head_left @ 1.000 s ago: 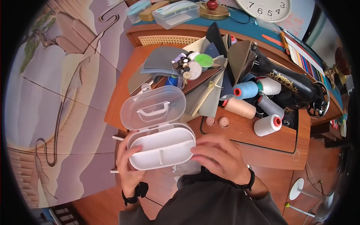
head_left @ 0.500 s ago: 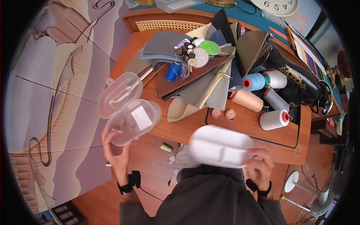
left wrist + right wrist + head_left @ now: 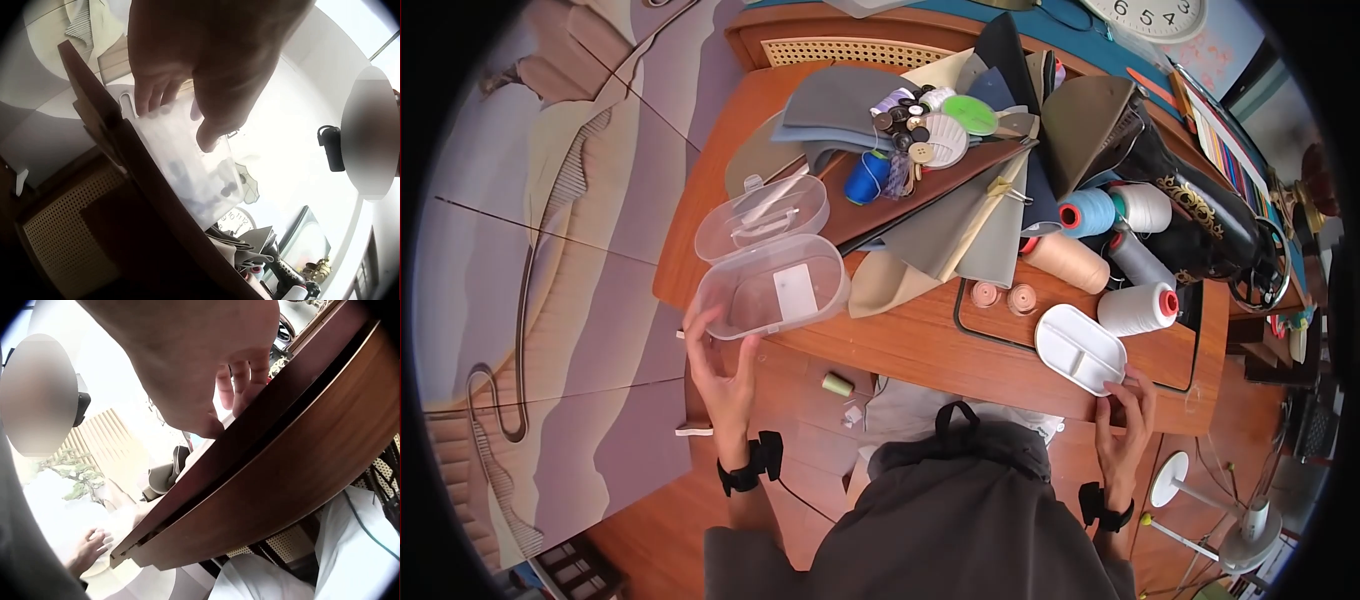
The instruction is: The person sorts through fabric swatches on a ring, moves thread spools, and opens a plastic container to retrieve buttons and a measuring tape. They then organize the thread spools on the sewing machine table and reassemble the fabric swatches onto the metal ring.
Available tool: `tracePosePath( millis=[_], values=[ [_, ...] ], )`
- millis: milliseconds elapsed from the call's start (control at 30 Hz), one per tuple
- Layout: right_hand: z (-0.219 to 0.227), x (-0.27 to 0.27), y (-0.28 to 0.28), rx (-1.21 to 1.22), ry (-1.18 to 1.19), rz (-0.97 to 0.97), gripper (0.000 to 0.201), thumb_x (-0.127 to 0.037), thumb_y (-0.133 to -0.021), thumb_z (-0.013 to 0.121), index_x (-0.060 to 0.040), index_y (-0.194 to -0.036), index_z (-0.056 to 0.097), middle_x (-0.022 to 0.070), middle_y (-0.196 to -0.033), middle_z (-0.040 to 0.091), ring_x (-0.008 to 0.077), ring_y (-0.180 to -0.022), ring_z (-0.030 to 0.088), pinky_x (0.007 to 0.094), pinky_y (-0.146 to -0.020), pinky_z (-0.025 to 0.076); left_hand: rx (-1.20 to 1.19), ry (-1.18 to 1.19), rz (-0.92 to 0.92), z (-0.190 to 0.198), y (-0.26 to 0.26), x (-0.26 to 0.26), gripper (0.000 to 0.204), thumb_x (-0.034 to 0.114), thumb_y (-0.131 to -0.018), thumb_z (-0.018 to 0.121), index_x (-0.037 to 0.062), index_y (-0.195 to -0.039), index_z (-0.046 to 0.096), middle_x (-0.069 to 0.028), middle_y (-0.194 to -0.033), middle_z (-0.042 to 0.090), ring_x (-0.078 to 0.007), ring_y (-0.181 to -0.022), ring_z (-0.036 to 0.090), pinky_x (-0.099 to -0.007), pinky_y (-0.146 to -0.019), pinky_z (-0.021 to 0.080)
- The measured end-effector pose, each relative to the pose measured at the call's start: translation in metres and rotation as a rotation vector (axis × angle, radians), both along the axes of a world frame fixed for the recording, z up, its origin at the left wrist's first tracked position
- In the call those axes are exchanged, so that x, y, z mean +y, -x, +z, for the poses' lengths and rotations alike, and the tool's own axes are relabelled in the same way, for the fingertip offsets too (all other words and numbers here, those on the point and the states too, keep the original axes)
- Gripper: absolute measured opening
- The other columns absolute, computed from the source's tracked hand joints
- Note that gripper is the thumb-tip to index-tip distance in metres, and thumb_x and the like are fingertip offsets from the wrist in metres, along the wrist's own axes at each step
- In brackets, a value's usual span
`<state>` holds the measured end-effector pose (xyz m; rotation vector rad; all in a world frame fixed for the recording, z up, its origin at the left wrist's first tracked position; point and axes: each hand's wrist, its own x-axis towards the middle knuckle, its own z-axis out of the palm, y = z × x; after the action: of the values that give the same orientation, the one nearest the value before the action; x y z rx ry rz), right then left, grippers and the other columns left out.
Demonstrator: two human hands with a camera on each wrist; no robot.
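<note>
At the table's left front, a clear plastic box (image 3: 840,262) lies with its hinged lid (image 3: 725,222) swung back and a white card (image 3: 796,292) in it. My left hand (image 3: 722,385) holds its near left corner, fingers at the end and thumb at the front wall; the left wrist view has this hand (image 3: 206,69) over the box (image 3: 181,162). On the right, a white divided tray (image 3: 1055,330) rests on the wooden table. My right hand (image 3: 1122,430) pinches the tray's near corner between thumb and fingers. In the right wrist view, the hand (image 3: 200,362) hides most of the tray.
Fabric swatches (image 3: 840,100) with buttons (image 3: 919,152) and blue thread (image 3: 867,178) heap at the back. A black sewing machine (image 3: 1200,215) stands right, beside several thread cones (image 3: 1135,308). Two small pink rolls (image 3: 1021,299) lie near the tray. A green spool (image 3: 837,384) shows below the table's edge.
The white tray has come out of the clear box in my right hand and moved right onto the table. My left hand has set the box down on the table at the left.
</note>
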<state>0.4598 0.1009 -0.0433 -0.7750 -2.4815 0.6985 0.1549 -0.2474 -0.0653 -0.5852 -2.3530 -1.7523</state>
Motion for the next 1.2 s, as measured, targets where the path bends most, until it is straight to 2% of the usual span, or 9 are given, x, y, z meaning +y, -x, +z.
tracePosePath(
  millis=[100,367,533,600,800,867,1033,1100,1200],
  values=[
    [0.002,-0.003,0.002,-0.023,0.111,-0.044,0.029,0.012,-0.081,0.065,-0.0012,-0.106,0.067,0.0138,-0.130,0.053,0.0190,-0.090,0.060,0.0274,-0.067,0.055,-0.030,-0.061,0.001,-0.002,-0.002,0.002,0.058,0.002,-0.086,0.073,0.0044,-0.137,0.045,-0.0148,-0.147,0.040,-0.0280,-0.135,0.044,-0.0398,-0.111,0.037],
    [-0.007,0.006,0.000,0.147,-0.199,-0.093,0.035,0.004,-0.080,0.068,-0.0031,-0.114,0.062,0.0144,-0.124,0.052,0.0226,-0.094,0.057,0.0325,-0.074,0.048,0.058,0.070,0.012,0.001,-0.002,0.001,0.076,0.005,-0.081,0.077,0.0068,-0.146,0.037,-0.0155,-0.150,0.039,-0.0295,-0.139,0.039,-0.0432,-0.115,0.032],
    [0.008,0.012,0.025,0.262,-0.155,-0.144,0.039,0.000,-0.082,0.070,-0.0031,-0.120,0.058,0.0143,-0.124,0.052,0.0224,-0.091,0.056,0.0322,-0.075,0.047,0.011,0.030,0.004,0.004,-0.003,0.009,0.089,0.006,-0.075,0.082,0.0078,-0.149,0.032,-0.0147,-0.152,0.036,-0.0298,-0.141,0.037,-0.0435,-0.116,0.031],
    [0.028,0.006,0.053,0.340,-0.133,0.067,0.040,0.002,-0.082,0.069,-0.0015,-0.121,0.058,0.0146,-0.122,0.055,0.0219,-0.094,0.058,0.0331,-0.079,0.048,0.034,0.029,0.004,0.003,-0.002,0.008,0.096,0.006,-0.073,0.084,0.0084,-0.151,0.029,-0.0143,-0.154,0.032,-0.0301,-0.142,0.035,-0.0447,-0.116,0.032],
    [0.109,-0.014,0.178,0.281,-0.105,0.506,0.043,0.001,-0.081,0.070,-0.0005,-0.123,0.059,0.0174,-0.122,0.060,0.0364,-0.105,0.061,0.0399,-0.088,0.050,0.194,0.093,0.009,0.011,0.001,0.010,0.095,0.006,-0.071,0.085,0.0096,-0.150,0.033,-0.0143,-0.154,0.032,-0.0308,-0.142,0.036,-0.0458,-0.115,0.036],
    [0.111,-0.012,0.220,0.176,-0.097,0.590,0.040,-0.002,-0.087,0.065,-0.0079,-0.126,0.060,0.0120,-0.129,0.058,0.0329,-0.108,0.061,0.0407,-0.091,0.050,0.177,0.082,-0.005,0.012,0.000,0.013,0.092,0.006,-0.071,0.085,0.0107,-0.148,0.036,-0.0142,-0.153,0.033,-0.0307,-0.141,0.037,-0.0454,-0.114,0.037],
    [0.061,0.006,0.313,0.085,-0.316,0.675,0.039,-0.002,-0.086,0.065,-0.0096,-0.124,0.061,0.0115,-0.131,0.057,0.0321,-0.118,0.057,0.0417,-0.095,0.048,0.171,0.138,0.022,0.013,0.001,0.013,0.080,0.007,-0.070,0.086,0.0125,-0.140,0.047,-0.0135,-0.151,0.036,-0.0302,-0.138,0.040,-0.0446,-0.111,0.041],
    [0.048,0.009,0.328,0.055,-0.408,0.705,0.037,0.003,-0.078,0.066,-0.0068,-0.114,0.067,0.0116,-0.119,0.063,0.0331,-0.109,0.061,0.0423,-0.090,0.051,0.170,0.105,0.045,0.014,-0.001,0.015,0.069,0.007,-0.069,0.087,0.0113,-0.129,0.054,-0.0137,-0.147,0.040,-0.0306,-0.136,0.042,-0.0457,-0.111,0.039],
    [0.062,0.009,0.328,0.003,-0.283,0.692,0.028,0.000,-0.080,0.063,-0.0078,-0.107,0.067,0.0112,-0.109,0.067,0.0313,-0.102,0.063,0.0429,-0.085,0.052,0.198,0.161,0.084,0.012,-0.003,0.011,0.059,0.008,-0.067,0.088,0.0103,-0.119,0.059,-0.0141,-0.143,0.044,-0.0313,-0.134,0.043,-0.0464,-0.111,0.038]
  ],
)
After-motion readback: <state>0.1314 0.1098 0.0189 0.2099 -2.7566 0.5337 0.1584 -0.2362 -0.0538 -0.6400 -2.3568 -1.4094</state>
